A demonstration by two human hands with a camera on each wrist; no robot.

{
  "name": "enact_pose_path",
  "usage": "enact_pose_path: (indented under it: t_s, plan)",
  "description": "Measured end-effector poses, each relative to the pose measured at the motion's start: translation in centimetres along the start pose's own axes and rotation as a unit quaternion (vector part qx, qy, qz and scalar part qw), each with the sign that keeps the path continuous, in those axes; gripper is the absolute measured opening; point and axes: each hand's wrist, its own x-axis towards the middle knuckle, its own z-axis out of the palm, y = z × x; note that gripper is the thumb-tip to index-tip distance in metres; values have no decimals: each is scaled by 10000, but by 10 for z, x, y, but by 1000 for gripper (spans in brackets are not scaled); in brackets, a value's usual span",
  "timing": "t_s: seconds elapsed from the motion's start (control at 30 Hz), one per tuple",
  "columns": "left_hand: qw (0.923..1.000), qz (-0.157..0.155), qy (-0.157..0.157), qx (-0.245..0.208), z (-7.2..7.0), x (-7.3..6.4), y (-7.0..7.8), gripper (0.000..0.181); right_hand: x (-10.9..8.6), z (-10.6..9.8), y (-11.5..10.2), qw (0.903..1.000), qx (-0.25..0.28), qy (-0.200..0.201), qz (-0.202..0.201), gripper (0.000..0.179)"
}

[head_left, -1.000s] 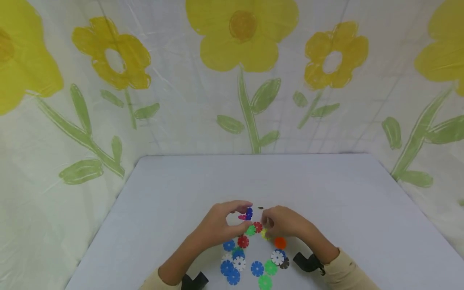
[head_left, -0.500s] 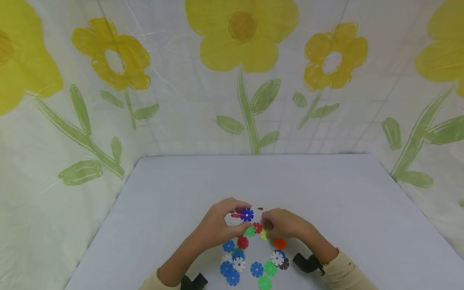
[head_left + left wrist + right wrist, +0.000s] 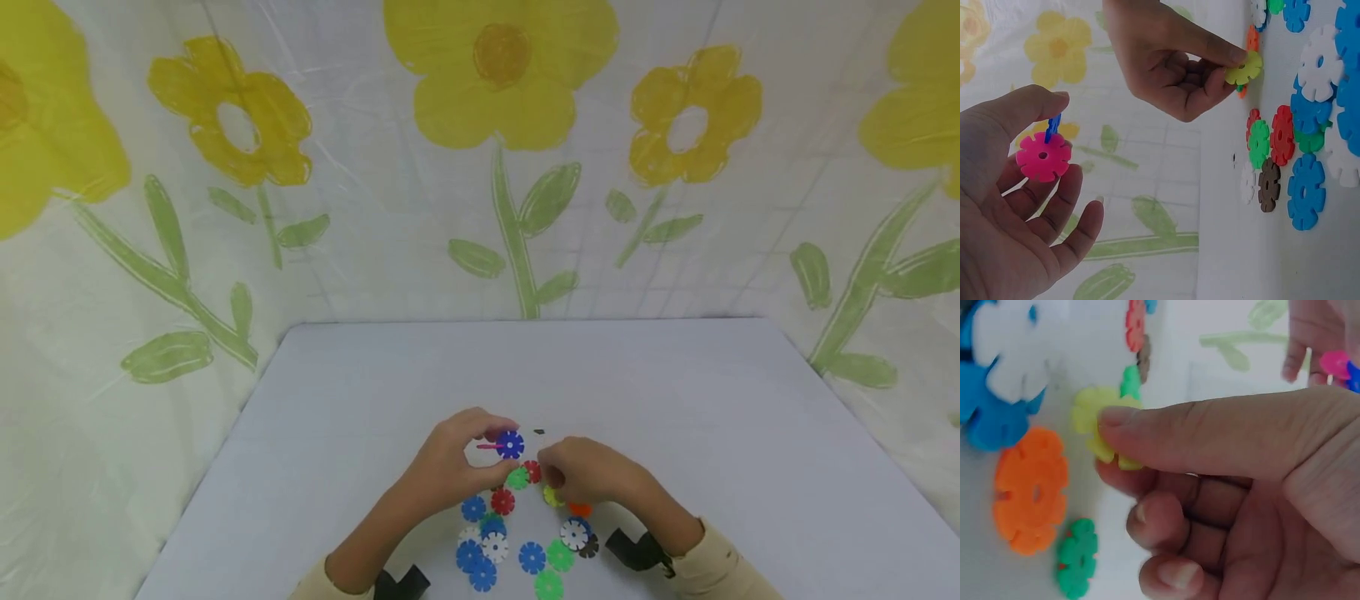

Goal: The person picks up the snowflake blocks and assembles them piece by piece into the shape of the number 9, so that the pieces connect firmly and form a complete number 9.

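My left hand [image 3: 461, 467] is raised over the table and pinches a dark blue slotted plastic disc [image 3: 510, 445] between thumb and fingers. A pink disc [image 3: 1044, 156] is joined to it crosswise, seen face-on in the left wrist view and nearly edge-on in the head view. To the right, my right hand [image 3: 592, 471] pinches a yellow slotted disc [image 3: 1088, 415], thumb on its face and the index finger behind. An orange disc [image 3: 1032, 490] and a green disc [image 3: 1077, 559] lie just by that hand. Red and light green discs [image 3: 517, 477] lie between the hands.
Several blue, white and green discs [image 3: 483, 573] lie spread on the white table [image 3: 375, 375] near its front, some overlapping. A brown disc [image 3: 1269, 185] is among them. Behind the table hangs a sheet [image 3: 360, 275] painted with yellow flowers. Black wrist cameras [image 3: 637, 547] sit on both wrists.
The dark blue disc has turned from edge-on to face-on in the left hand, the pink one swinging leftward with it. My right hand and the yellow disc have come slightly nearer the person.
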Motion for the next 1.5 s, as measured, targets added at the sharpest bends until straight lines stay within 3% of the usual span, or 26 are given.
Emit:
enact_pose_path:
  t_s: [0.13,0.27,0.4,0.53,0.67,0.97,1.2,1.4,1.5]
  plan:
    - [10000,-27,5,58,0,0,-1,36,-5,-11,-2,9981,244,98,-548,20]
    - [9999,-23,60,119,0,0,-1,35,-14,-25,-3,9901,683,660,-1031,15]
    - [9999,2,77,66,-1,0,-1,36,-24,-35,-5,9721,1033,1330,-1634,18]
    - [9999,16,12,-112,-1,0,-1,36,-29,-39,-8,9522,1028,1899,-2159,20]
    - [9998,31,-53,-204,0,0,0,36,-30,-38,-11,9446,927,2171,-2279,21]
    - [9993,46,-109,-361,0,0,1,36,-30,-37,-15,9395,848,2272,-2421,26]
    - [9980,183,-326,-502,-3,1,0,38,-30,-37,-18,9377,888,2403,-2347,37]
    - [9929,-122,-671,-972,-8,0,1,34,-29,-34,-21,9126,1333,2622,-2841,23]
    - [9880,-366,-839,-1246,-9,0,1,34,-28,-32,-23,9050,1411,2606,-3052,23]
